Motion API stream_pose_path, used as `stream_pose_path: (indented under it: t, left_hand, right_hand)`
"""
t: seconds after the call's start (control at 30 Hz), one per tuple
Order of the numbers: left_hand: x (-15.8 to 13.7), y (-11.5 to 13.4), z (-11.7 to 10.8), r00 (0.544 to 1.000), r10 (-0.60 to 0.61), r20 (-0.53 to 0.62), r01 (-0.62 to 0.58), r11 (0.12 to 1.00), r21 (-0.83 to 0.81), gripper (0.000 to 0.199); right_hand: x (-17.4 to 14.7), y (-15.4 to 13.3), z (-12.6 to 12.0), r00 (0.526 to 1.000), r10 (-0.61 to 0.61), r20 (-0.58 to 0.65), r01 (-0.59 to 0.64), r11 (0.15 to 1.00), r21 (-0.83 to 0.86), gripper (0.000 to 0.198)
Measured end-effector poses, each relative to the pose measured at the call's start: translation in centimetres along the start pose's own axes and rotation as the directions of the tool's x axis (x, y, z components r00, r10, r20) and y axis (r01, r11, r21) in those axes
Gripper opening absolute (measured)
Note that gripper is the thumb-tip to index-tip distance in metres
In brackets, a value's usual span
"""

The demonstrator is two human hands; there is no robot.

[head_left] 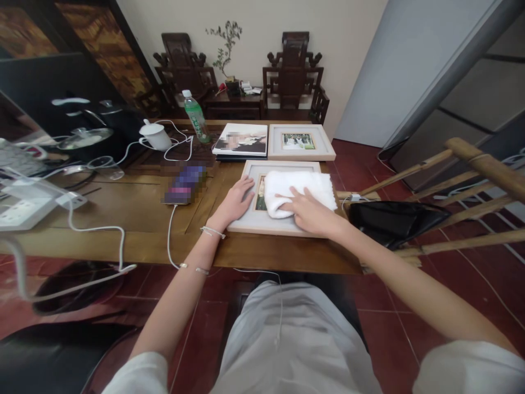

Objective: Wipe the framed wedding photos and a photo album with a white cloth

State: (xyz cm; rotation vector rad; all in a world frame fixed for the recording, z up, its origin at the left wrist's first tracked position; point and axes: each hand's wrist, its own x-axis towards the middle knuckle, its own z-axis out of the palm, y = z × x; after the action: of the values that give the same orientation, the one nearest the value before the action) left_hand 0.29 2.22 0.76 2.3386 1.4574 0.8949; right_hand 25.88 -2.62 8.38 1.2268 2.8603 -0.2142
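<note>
A picture frame [241, 221] with a pale wooden border and a small photo lies flat near the table's front edge. My left hand [238, 202] rests on its left side, fingers stretched out and holding nothing. Over the middle and right of the frame lies a folded white towel [303, 183], hiding part of the photo. My right hand [307, 210] presses on this towel and grips it near its front fold, one finger partly tucked into the fold.
Behind are a second frame [324, 145] and a photo album [241, 143]. A phone [186, 183] on a cable, a green-labelled bottle [197, 117], a lidded white cup [156, 137] and a clear cup [106, 168] stand leftward. A power strip [24, 205] trails cords. A wooden chair [471, 156] is rightward.
</note>
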Motion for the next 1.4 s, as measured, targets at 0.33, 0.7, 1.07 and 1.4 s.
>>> stream_pose_path:
  t: [0.33, 0.7, 1.07, 1.4]
  left_hand:
    - [0.0, 0.2, -0.2, 1.0, -0.009, 0.0, 0.009, 1.0, -0.021, 0.043]
    - [0.1, 0.0, -0.1, 1.0, 0.003, 0.003, -0.003, 1.0, 0.007, 0.044]
    - [0.0, -0.1, -0.1, 1.0, 0.001, -0.006, -0.001, 1.0, -0.006, 0.044]
    - [0.1, -0.2, 0.0, 1.0, 0.008, -0.002, -0.008, 1.0, -0.008, 0.045]
  right_hand:
    - [2.3, 2.1, 0.5, 0.989, 0.122, -0.08, -0.134, 0.977, -0.164, 0.068]
    - [-1.5, -1.3, 0.0, 0.997, -0.046, 0.061, 0.045, 0.999, 0.021, 0.072]
    - [3.2, 4.1, 0.7, 0.976, 0.139, -0.166, -0.167, 0.972, -0.165, 0.067]
    - [-1.1, -2.9, -1.4, 0.991, -0.035, 0.125, 0.031, 0.999, 0.037, 0.072]
